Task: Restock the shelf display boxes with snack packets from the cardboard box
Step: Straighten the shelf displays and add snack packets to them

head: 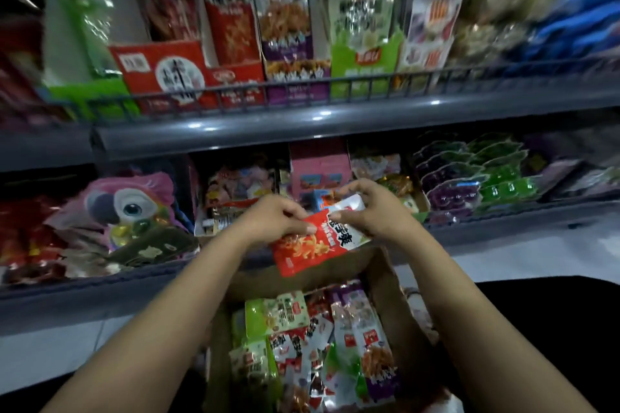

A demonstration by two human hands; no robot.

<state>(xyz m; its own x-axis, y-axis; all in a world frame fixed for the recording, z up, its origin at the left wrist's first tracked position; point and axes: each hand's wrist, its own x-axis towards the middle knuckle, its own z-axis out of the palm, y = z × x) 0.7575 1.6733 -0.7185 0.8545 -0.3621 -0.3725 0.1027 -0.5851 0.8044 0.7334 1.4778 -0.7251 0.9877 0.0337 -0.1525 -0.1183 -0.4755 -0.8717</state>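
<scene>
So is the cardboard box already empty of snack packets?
No, the cardboard box still holds many snack packets, below the red packet gripped by the left hand and right hand.

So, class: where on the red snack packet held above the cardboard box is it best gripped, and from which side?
Probably pinch the red snack packet at its flat upper edge, from above, as the left hand and right hand do; its lower end hangs free.

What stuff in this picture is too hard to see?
Head view only:
- Upper shelf display boxes: motion blur smears the printing.
- Cardboard box: near end cut off by the bottom edge; packets hide its floor.
- Red snack packet: upper part covered by the left hand and right hand.
- Far right shelf goods: blurred, unidentifiable.
</scene>
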